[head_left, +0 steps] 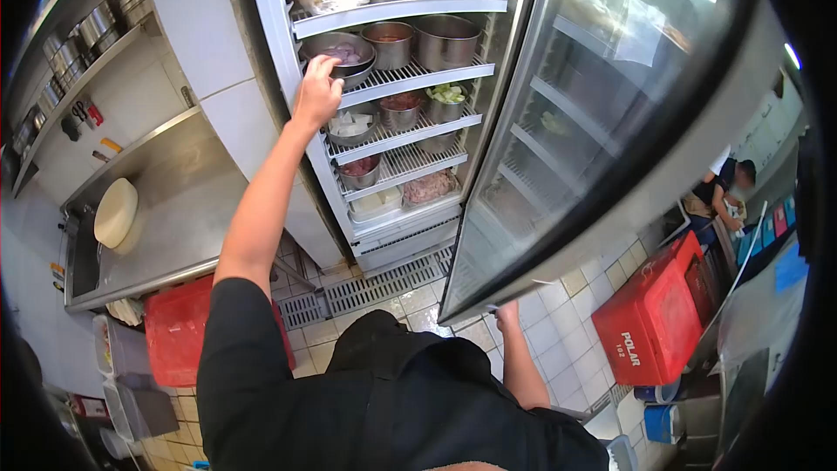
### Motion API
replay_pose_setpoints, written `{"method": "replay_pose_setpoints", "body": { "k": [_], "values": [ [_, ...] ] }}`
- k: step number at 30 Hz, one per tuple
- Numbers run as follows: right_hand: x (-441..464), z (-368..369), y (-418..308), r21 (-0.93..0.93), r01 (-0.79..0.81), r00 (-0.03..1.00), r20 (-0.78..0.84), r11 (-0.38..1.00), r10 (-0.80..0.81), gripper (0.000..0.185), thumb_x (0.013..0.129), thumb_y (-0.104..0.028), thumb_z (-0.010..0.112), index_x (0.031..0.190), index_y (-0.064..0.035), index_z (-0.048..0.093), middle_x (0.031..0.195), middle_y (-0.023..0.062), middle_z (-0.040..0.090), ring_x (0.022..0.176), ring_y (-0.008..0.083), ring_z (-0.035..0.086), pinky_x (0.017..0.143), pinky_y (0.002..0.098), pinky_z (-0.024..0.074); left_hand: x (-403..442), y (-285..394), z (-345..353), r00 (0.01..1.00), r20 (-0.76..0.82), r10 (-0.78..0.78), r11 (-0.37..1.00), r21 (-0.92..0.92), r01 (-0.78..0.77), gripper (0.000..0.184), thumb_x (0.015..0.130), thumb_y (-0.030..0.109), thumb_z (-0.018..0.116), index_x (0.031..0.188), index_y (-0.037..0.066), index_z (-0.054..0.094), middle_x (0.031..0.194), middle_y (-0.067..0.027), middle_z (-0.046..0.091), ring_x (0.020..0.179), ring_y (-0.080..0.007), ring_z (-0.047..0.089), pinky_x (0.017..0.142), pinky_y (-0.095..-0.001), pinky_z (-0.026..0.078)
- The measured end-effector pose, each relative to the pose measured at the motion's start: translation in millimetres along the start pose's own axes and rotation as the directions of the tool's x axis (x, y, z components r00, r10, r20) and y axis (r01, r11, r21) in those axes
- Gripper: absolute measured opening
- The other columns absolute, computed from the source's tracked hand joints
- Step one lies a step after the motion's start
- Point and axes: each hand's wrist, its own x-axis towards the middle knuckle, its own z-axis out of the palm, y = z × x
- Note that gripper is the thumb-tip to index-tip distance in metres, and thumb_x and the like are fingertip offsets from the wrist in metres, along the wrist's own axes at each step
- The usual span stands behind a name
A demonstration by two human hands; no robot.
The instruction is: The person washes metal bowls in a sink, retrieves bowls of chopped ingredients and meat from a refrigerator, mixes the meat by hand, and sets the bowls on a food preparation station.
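My left hand (319,92) is raised to the upper part of an open refrigerator, its curled fingers at the near rim of a metal bowl (347,51) with purplish pieces in it. That bowl sits on top of another bowl on a wire shelf (392,81). Beside it stand a pot with reddish contents (388,44) and a larger metal pot (446,41). Low at the glass door (567,122), my right hand (506,314) is closed on the door's edge.
Lower shelves hold a bowl of white pieces (352,126) and a pot of green pieces (446,103). A steel counter (174,209) is at left. Red bins stand at left (179,331) and right (649,323). Another person (728,192) is at far right.
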Motion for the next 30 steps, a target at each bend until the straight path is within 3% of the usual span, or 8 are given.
{"method": "replay_pose_setpoints", "body": {
  "k": [3, 6, 9, 13, 18, 22, 28, 30],
  "values": [
    [67.9, -41.7, 100.2, 0.317, 0.110, 0.990, -0.113, 0.942, -0.078, 0.033, 0.089, -0.029, 0.058, 0.111, -0.0052, 0.061, 0.097, 0.0053, 0.065, 0.085, 0.0185, 0.059, 0.073, 0.0337, 0.0470, 19.9, -23.6, 18.3, 0.997, 0.061, -0.037, 0.953, 0.302, 0.017, 0.041, 0.079, 0.002, 0.050, 0.120, 0.001, 0.054, 0.127, -0.0218, 0.050, 0.109, -0.0422, 0.056, 0.094, -0.0474, 0.046],
    [62.1, -62.5, 91.1, 0.318, 0.096, 0.994, -0.074, 0.943, -0.076, 0.034, 0.090, -0.030, 0.056, 0.116, -0.0080, 0.061, 0.113, 0.0073, 0.065, 0.104, 0.0194, 0.057, 0.094, 0.0358, 0.0402, 35.4, -17.5, 23.7, 0.970, 0.111, -0.215, 0.889, 0.433, 0.148, 0.041, 0.078, 0.005, 0.048, 0.118, 0.002, 0.057, 0.122, -0.0226, 0.055, 0.107, -0.0408, 0.058, 0.092, -0.0466, 0.048],
    [47.2, -98.6, 70.2, 0.272, 0.110, 0.994, -0.027, 0.956, -0.107, 0.042, 0.094, -0.029, 0.050, 0.129, -0.0070, 0.053, 0.117, 0.0081, 0.063, 0.103, 0.0181, 0.057, 0.092, 0.0337, 0.0437, 40.8, -21.0, 27.9, 0.942, 0.105, -0.320, 0.835, 0.500, 0.228, 0.032, 0.078, 0.015, 0.059, 0.107, 0.005, 0.067, 0.109, -0.0218, 0.063, 0.103, -0.0395, 0.060, 0.090, -0.0464, 0.048],
    [55.7, -139.1, 63.4, 0.383, 0.049, 0.992, -0.122, 0.922, -0.002, 0.051, 0.096, -0.032, 0.048, 0.142, -0.0115, 0.039, 0.116, 0.0089, 0.061, 0.098, 0.0184, 0.058, 0.084, 0.0350, 0.0488, 41.0, -7.4, 27.8, 0.962, 0.050, -0.267, 0.847, 0.489, 0.210, 0.028, 0.075, 0.017, 0.066, 0.100, 0.004, 0.070, 0.107, -0.0181, 0.064, 0.099, -0.0365, 0.061, 0.089, -0.0438, 0.048],
    [45.7, -161.4, 55.1, 0.455, -0.133, 0.919, -0.277, 0.881, 0.281, 0.026, 0.091, -0.044, 0.053, 0.094, -0.0190, 0.060, 0.070, -0.0006, 0.061, 0.052, 0.0130, 0.053, 0.042, 0.0272, 0.0378, 45.7, -9.2, 23.2, 0.986, -0.016, -0.169, 0.921, 0.353, 0.163, 0.023, 0.076, 0.017, 0.068, 0.094, 0.003, 0.069, 0.099, -0.0151, 0.063, 0.092, -0.0368, 0.058, 0.084, -0.0429, 0.046],
    [54.2, -140.5, 40.7, 0.680, 0.005, 0.716, -0.515, 0.734, 0.472, 0.029, 0.090, -0.047, 0.052, 0.073, -0.0225, 0.052, 0.055, -0.0045, 0.052, 0.039, 0.0106, 0.042, 0.033, 0.0256, 0.0250, 50.1, -10.9, 19.6, 0.993, -0.039, -0.110, 0.954, 0.277, 0.116, 0.018, 0.075, 0.015, 0.068, 0.088, 0.003, 0.066, 0.092, -0.0141, 0.062, 0.086, -0.0369, 0.056, 0.081, -0.0429, 0.044],
    [65.8, -143.1, 29.5, 0.726, 0.337, 0.734, -0.601, 0.599, 0.317, 0.042, 0.094, -0.046, 0.043, 0.112, -0.0115, 0.058, 0.105, 0.0082, 0.064, 0.092, 0.0239, 0.063, 0.076, 0.0427, 0.0541, 51.3, 17.1, 8.1, 0.985, -0.046, -0.164, 0.953, 0.252, 0.170, 0.015, 0.073, 0.012, 0.071, 0.084, 0.003, 0.064, 0.084, -0.0106, 0.059, 0.079, -0.0300, 0.053, 0.074, -0.0395, 0.044],
    [75.0, -153.3, 35.4, 0.730, 0.371, 0.743, -0.604, 0.574, 0.289, 0.052, 0.095, -0.045, 0.042, 0.129, -0.0066, 0.050, 0.128, 0.0114, 0.055, 0.112, 0.0302, 0.055, 0.099, 0.0489, 0.0437, 54.9, 25.7, 6.0, 0.972, -0.118, -0.204, 0.976, 0.047, 0.211, 0.011, 0.074, 0.004, 0.070, 0.081, 0.002, 0.063, 0.078, -0.0074, 0.057, 0.075, -0.0221, 0.052, 0.069, -0.0335, 0.043]
  ]
}}
